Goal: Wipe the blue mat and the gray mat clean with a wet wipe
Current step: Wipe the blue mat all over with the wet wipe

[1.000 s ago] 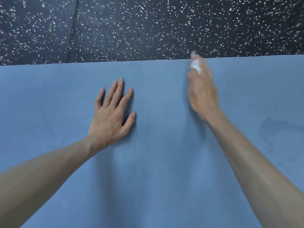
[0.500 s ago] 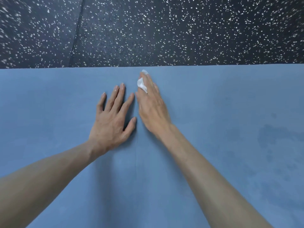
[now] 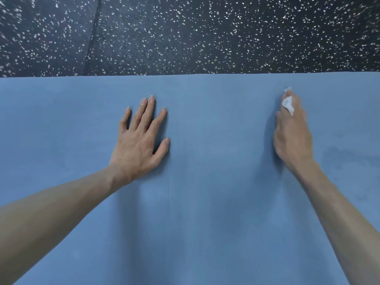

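The right hand has its grip closed on a white wet wipe, which is bunched under the extended fingers and shows between them near the fingertips. That hand lies edge-on to the camera, its fingers pointing at the far edge of the blue mat and pressing the wipe down on the mat's right portion, a little short of that edge. The left hand has no grip on anything: it rests palm down on the mat with fingers straight and slightly spread, thumb out to the side, left of centre and well apart from the right hand. Both bare forearms reach in from the lower corners of the view.

The blue mat fills the lower two thirds of the head view and runs off both sides. A darker, damp-looking patch marks the mat just to the right of the right wrist. A faint thin line runs toward the camera from near the left thumb. Beyond the mat's straight far edge lies a black floor speckled with white flecks, with a seam between floor tiles at the upper left. The gray mat is not in view.
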